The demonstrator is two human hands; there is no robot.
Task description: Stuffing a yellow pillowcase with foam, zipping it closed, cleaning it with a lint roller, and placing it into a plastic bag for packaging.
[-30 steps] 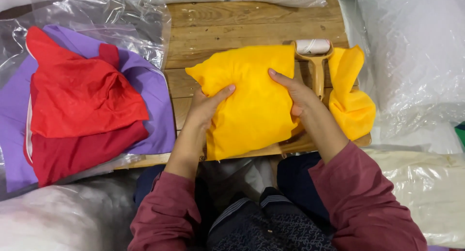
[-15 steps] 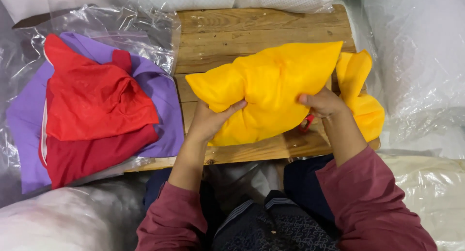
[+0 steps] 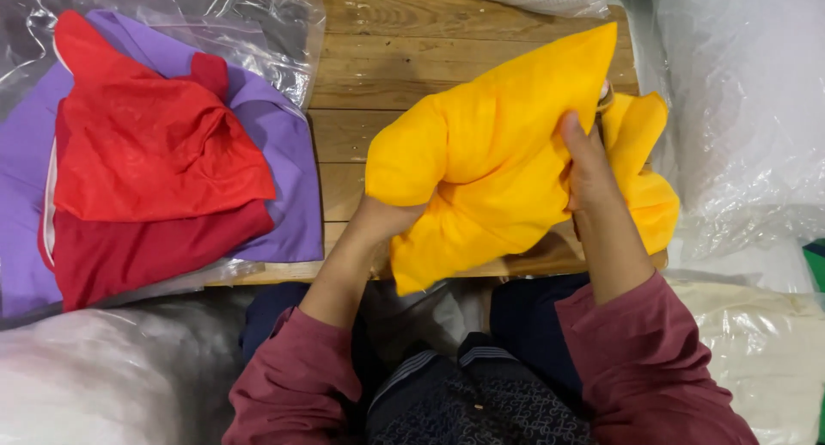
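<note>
At the far left I see a flat stack of smooth fabric: a bright red cloth (image 3: pixel 155 144) lying rumpled on a darker red cloth (image 3: pixel 146 252), both on a purple cloth (image 3: pixel 284 179) whose left edge runs out of view, all resting on crinkled clear plastic sheeting (image 3: pixel 258 33). Next comes the pale wooden plank bench (image 3: pixel 404 58), its grain and board gaps plain, its near edge partly covered. My left hand (image 3: pixel 382 217) reaches up from a maroon sleeve and is mostly buried under the soft yellow fabric piece (image 3: pixel 490 161), so I cannot tell whether its fingers are together or apart; only the wrist and heel show. The yellow piece is lifted over the middle of the bench, folded thick, one corner pointing up and right. My right hand (image 3: pixel 589 166) grips its right edge, fingers clamped on the cloth with the thumb on top. Just behind lies a second yellow fabric bundle (image 3: pixel 649 187), half hidden, and something small and brownish beside the thumb is too covered to identify. Further right is white bubbly plastic wrap (image 3: pixel 739 110).
</note>
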